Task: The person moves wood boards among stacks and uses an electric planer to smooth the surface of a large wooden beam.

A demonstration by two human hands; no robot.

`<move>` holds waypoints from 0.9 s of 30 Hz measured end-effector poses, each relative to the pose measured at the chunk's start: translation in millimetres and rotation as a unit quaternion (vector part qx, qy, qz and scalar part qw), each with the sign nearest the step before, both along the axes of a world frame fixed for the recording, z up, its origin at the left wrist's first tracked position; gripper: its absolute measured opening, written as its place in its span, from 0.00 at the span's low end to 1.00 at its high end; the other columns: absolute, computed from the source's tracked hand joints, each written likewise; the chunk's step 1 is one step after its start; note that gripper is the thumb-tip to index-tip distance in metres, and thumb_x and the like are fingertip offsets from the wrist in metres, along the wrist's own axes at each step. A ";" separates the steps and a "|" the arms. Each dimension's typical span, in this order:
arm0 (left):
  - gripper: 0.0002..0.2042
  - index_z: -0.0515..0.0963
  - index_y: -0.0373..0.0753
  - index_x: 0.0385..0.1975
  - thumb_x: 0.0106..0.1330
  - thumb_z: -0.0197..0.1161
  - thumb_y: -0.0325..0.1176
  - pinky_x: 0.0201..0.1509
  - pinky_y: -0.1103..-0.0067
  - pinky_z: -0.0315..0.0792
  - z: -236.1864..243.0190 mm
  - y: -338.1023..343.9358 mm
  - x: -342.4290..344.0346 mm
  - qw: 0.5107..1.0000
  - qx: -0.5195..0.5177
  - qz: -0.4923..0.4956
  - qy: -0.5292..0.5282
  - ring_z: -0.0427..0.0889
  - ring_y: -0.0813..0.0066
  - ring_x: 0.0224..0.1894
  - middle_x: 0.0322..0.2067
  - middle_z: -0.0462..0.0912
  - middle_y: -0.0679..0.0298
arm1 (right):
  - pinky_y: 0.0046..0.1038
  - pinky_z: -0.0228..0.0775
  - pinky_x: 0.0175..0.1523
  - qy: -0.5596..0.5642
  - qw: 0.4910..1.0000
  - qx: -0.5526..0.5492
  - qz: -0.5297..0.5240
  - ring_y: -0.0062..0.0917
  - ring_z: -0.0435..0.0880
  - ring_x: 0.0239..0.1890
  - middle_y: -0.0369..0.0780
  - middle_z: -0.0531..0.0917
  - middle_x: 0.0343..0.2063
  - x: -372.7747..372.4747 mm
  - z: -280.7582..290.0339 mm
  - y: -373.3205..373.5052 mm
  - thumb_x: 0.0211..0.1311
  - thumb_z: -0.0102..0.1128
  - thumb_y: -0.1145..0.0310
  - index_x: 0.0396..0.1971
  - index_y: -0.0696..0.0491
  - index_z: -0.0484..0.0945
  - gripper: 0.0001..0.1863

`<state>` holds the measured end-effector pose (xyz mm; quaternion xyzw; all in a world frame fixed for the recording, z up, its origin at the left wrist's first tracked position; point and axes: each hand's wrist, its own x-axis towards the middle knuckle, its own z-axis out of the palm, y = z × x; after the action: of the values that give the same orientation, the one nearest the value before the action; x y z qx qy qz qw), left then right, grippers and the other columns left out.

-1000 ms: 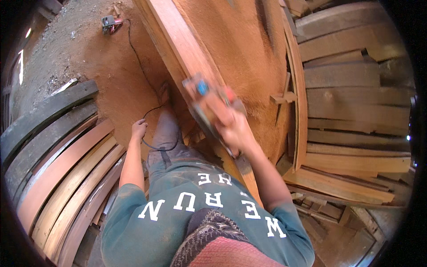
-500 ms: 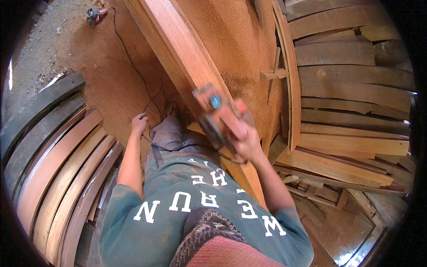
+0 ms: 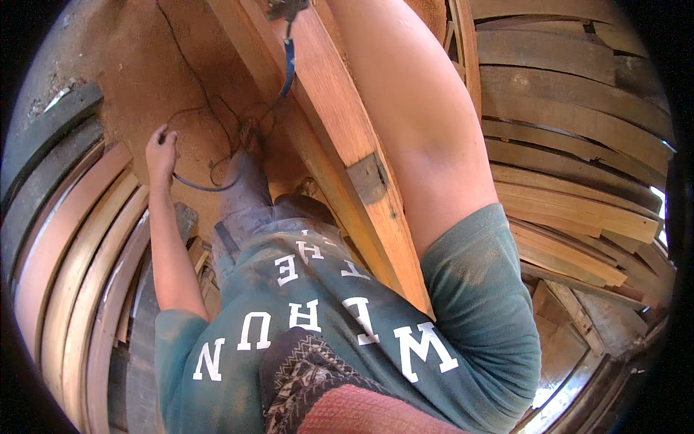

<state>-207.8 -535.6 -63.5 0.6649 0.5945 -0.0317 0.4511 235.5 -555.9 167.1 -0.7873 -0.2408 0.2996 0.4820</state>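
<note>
A long, thick wooden beam (image 3: pixel 336 108) slants from the upper left down to my waist, its top face bare and reddish with a dark grey patch. My right arm (image 3: pixel 426 116) stretches far forward over it, and the right hand is beyond the upper edge. At the top edge, the tail end of an electric hand planer (image 3: pixel 288 7) shows over the beam, most of it cut off. Its cord (image 3: pixel 288 69) hangs down the beam's near side. Out to the left, my left hand (image 3: pixel 162 153) is closed around a slack length of this cord.
Curved planks (image 3: pixel 79 267) are stacked close on my left. More boards (image 3: pixel 564 145) lie piled on the right. Reddish sawdust (image 3: pixel 137 43) covers the ground, where a thin cable (image 3: pixel 191 69) trails. My foot (image 3: pixel 249 134) stands near the cord loops.
My right arm has pushed the planer forward along the beam, from near my waist to the top edge. My left hand has moved left and forward, carrying the cord.
</note>
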 end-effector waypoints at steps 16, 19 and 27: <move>0.27 0.77 0.34 0.62 0.67 0.68 0.42 0.74 0.63 0.68 149.9 -282.2 80.0 0.940 0.110 -0.277 -0.165 0.75 0.44 0.66 0.61 0.77 0.40 | 0.33 0.77 0.58 0.030 0.987 -0.158 0.005 0.30 0.86 0.47 0.42 0.88 0.43 -275.3 31.4 -634.0 0.54 0.75 0.72 0.51 0.57 0.82 0.23; 0.31 0.74 0.32 0.65 0.66 0.67 0.45 0.74 0.61 0.67 128.6 -309.9 42.2 0.955 0.028 -0.289 -0.062 0.72 0.41 0.69 0.64 0.75 0.37 | 0.31 0.79 0.54 0.054 0.964 -0.255 -0.058 0.26 0.86 0.43 0.39 0.89 0.40 -339.9 49.1 -734.9 0.55 0.74 0.75 0.49 0.57 0.83 0.20; 0.27 0.82 0.31 0.58 0.66 0.67 0.45 0.67 0.63 0.75 81.0 -320.5 -26.5 0.936 -0.049 -0.336 0.096 0.83 0.46 0.61 0.56 0.85 0.42 | 0.29 0.80 0.43 0.099 0.962 -0.212 -0.143 0.21 0.86 0.35 0.36 0.88 0.33 -354.3 38.1 -752.4 0.56 0.72 0.80 0.47 0.57 0.85 0.17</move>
<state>-234.2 -856.1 17.6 0.7967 0.3746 -0.2746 0.3868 -118.9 -1308.4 205.2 -0.8642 -0.0073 0.3481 0.3633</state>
